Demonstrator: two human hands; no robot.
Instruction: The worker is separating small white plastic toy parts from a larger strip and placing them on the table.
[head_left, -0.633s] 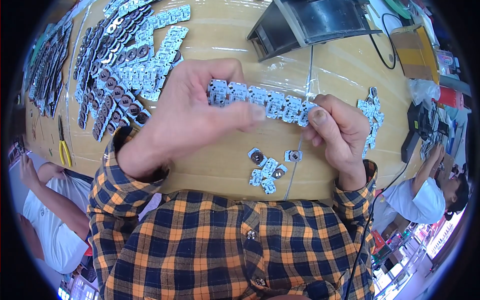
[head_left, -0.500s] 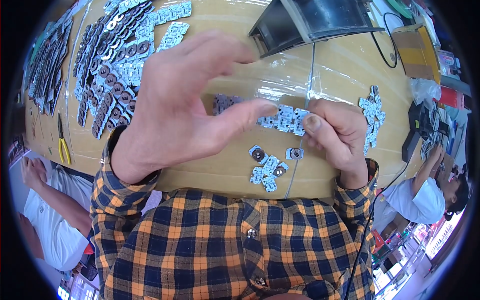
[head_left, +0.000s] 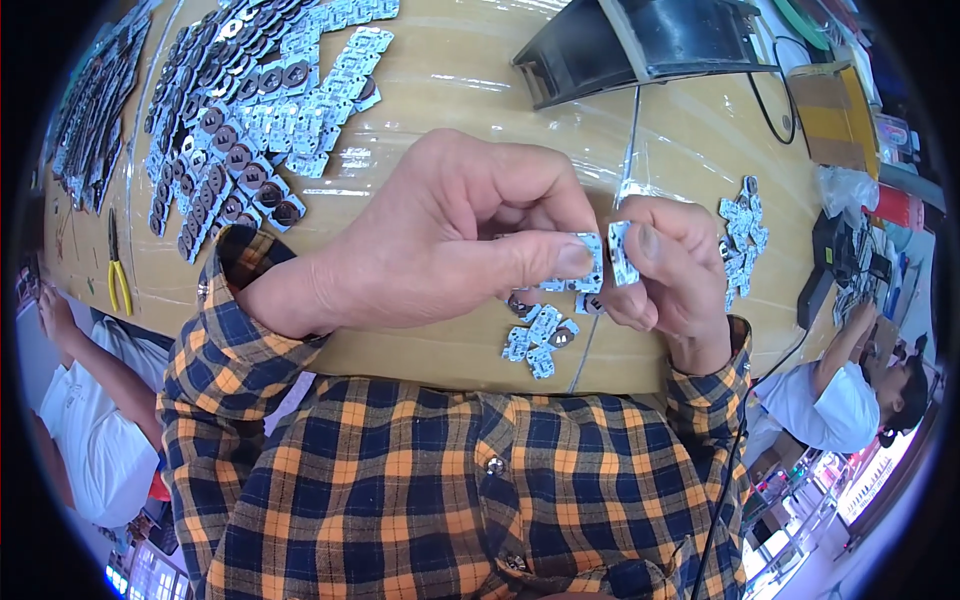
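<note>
My left hand is closed around a strip of small light-blue circuit boards, its thumb pressing on the strip's right end; most of the strip is hidden behind the fingers. Between thumb and fingers, my right hand pinches a single small circuit board, tilted, with a narrow gap separating it from the strip. Below both hands lies a small group of loose circuit boards, some bearing round dark parts. One more board sits partly covered under the strip.
Many board strips are heaped at the far left, beside a stack of dark strips. Yellow-handled pliers lie at the left. A black angled stand occupies the far side. More loose boards lie right. Two people sit nearby.
My left hand has come down from its raised, spread pose and gripped the strip. The end board in my right hand is now apart from the strip. Another strip lies on the left heap.
</note>
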